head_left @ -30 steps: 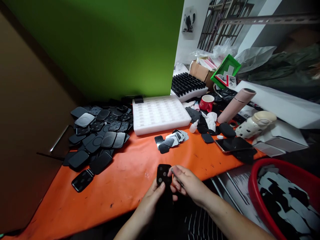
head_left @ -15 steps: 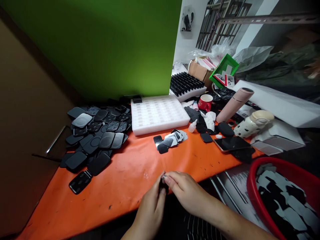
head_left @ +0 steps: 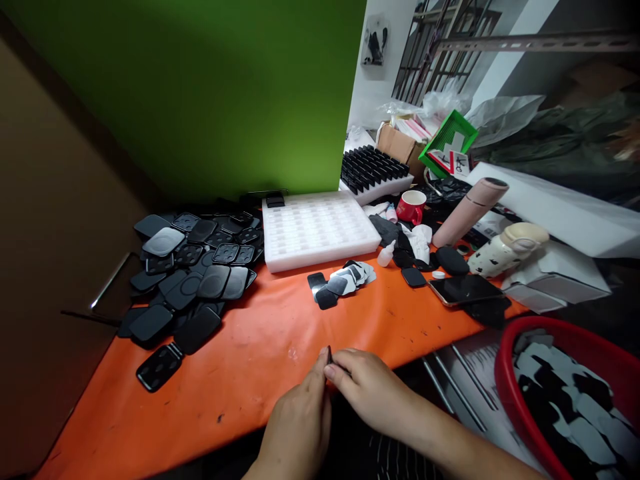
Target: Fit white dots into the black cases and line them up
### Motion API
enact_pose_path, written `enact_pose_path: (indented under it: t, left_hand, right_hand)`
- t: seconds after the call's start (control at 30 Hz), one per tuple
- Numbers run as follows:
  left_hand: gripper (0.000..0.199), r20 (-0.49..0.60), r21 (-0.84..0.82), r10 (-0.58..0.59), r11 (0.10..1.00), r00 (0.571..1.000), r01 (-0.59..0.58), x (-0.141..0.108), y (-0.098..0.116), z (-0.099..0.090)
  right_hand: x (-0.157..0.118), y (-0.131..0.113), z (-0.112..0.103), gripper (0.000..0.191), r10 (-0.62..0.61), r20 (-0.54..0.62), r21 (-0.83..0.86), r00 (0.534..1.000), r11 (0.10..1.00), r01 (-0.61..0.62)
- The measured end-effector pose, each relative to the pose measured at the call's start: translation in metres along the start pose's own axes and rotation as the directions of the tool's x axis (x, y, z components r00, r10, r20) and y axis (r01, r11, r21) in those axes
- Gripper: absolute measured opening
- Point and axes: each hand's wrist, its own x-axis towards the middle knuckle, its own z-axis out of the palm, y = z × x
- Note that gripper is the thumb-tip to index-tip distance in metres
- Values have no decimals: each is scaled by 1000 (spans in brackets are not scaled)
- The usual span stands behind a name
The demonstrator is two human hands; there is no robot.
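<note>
So the white foam tray (head_left: 320, 233) is the landmark on this orange bench (head_left: 250, 387). The black piece (head_left: 329, 355) is on the near side of the tray, well apart from it, edge-up between the two hands. Left hand (head_left: 300, 417) is closed around it, so only a sliver sticks out. Right hand (head_left: 373, 387) is right up against it, thumb and finger pinched on some thin dark thing (head_left: 342, 366), too small to make out.

Left of the tray there's a messy heap of black cases (head_left: 185, 287), a few lying flipped open. Just in front of the tray is a little pile of stickers (head_left: 340, 283). Off its right side: a small bottle (head_left: 386, 255), red mug (head_left: 411, 208) and phone (head_left: 465, 289). Red tub (head_left: 505, 373) full of black and white bits sits nearer and well right of the tray.
</note>
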Motion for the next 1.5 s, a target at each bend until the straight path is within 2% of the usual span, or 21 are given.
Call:
enact_pose_path:
  t: [0.1,0.2,0.27,0.33,0.4,0.43,0.5,0.6,0.67,0.73,0.8,0.87,1.0,1.03,1.1,1.13,1.2,1.27,1.37,1.5]
  left_hand:
    - [40,-19,-94,6,996,1000,-7,-1,0,0]
    - [34,-69,-345,-67,938,995,40,5,-3,0]
    - [28,-97,-560,-172,824,980,89,12,-6,1]
    - [26,-100,-718,-280,685,955,126,18,-8,2]
    - [30,-108,-782,-356,607,928,142,20,-10,1]
    - [32,-109,-786,-361,601,926,142,19,-10,-1]
    - [29,-100,-755,-292,645,951,119,16,-10,-7]
    - [26,-77,-618,-39,786,996,-17,10,-12,-22]
    - [36,-72,-483,148,860,986,-164,9,-13,-33]
    - [47,-43,-359,297,886,954,-292,8,-15,-41]
    - [53,-19,-264,369,894,929,-361,7,-14,-44]
    - [55,-26,-185,380,907,924,-378,6,-13,-43]
    - [49,-142,-113,322,934,936,-339,8,-11,-30]
    - [44,-182,-140,273,944,945,-300,10,-11,-27]
    - [31,-231,-283,102,944,968,-167,16,-10,-22]
    - [24,-231,-386,-9,919,973,-83,19,-10,-21]
    - [18,-191,-582,-213,811,958,64,25,-10,-21]
    - [21,-155,-708,-328,695,932,126,29,-10,-23]
    - [21,-155,-776,-348,622,925,104,28,-9,-25]
    - [19,-146,-766,-208,642,967,23,20,-4,-26]
  right_hand:
    - [4,4,5,27,37,-23,159,999,987,-33]
    - [9,6,10,31,40,-1,417,999,908,-36]
    - [12,7,12,35,64,96,630,993,769,-110]
    - [12,7,13,39,107,207,770,972,595,-230]
    - [10,6,13,37,158,282,823,946,466,-324]
    - [8,4,12,35,180,310,833,934,421,-358]
    - [5,2,9,31,207,355,844,912,349,-408]
    - [1,0,3,27,191,409,853,892,268,-448]
    - [-1,1,-2,26,165,452,845,877,236,-480]
    - [-3,3,-6,26,148,489,833,860,212,-511]
    - [-4,5,-6,27,156,506,825,848,199,-529]
    - [-3,7,-4,27,196,489,831,850,190,-522]
    - [2,6,7,28,302,367,893,880,152,-424]
    - [2,5,9,28,308,346,906,886,134,-401]
    - [3,5,11,31,268,368,914,890,73,-399]
    - [3,5,11,33,223,405,905,887,38,-423]
    - [1,6,10,37,130,482,875,867,-10,-485]
    - [0,7,9,35,91,518,854,850,-8,-520]
    - [-1,6,7,26,110,536,842,837,7,-539]
    - [0,6,3,20,100,592,806,800,-94,-584]
